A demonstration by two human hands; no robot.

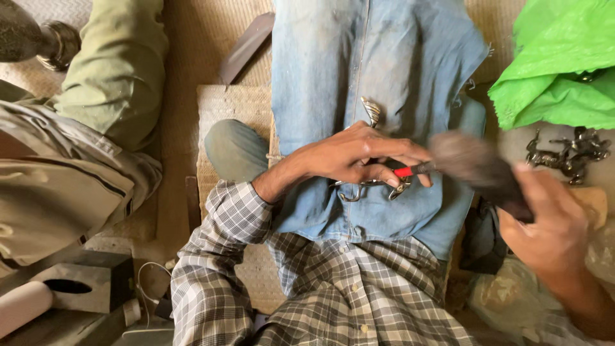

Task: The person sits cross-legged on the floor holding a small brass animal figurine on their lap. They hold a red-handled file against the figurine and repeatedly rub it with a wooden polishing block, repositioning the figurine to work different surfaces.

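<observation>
Checked grey-and-white cotton shirt sleeves (224, 256) fill the near edge, both forearms running out from them over the lap. Left hand (355, 157) is curled knuckles-up over a worn pale-blue denim cloth (378, 70) spread across the knees, fingers clamped together on a small shiny curved metal piece (371, 110), whose pointed tip shows above the knuckles and whose looped parts show below the palm. Right hand (551, 224) sits lower right, blurred, wrapped shut on the dark handle of a dusty brown bristle brush (471, 163). Brush long axis runs from lower right up to the left; its head lies just right of the left hand's fingertips, beside a thin tool with a red tip (405, 171) that lies across the same fingers. Contact between bristles and metal cannot be made out. Right hand is the nearer to the brush; left is nearer to the workpiece. Further right: a cluster of dark cast metal figures (567, 154), then a crumpled bright green plastic sheet (557, 70). Far left: another person's olive trouser leg (115, 70).
</observation>
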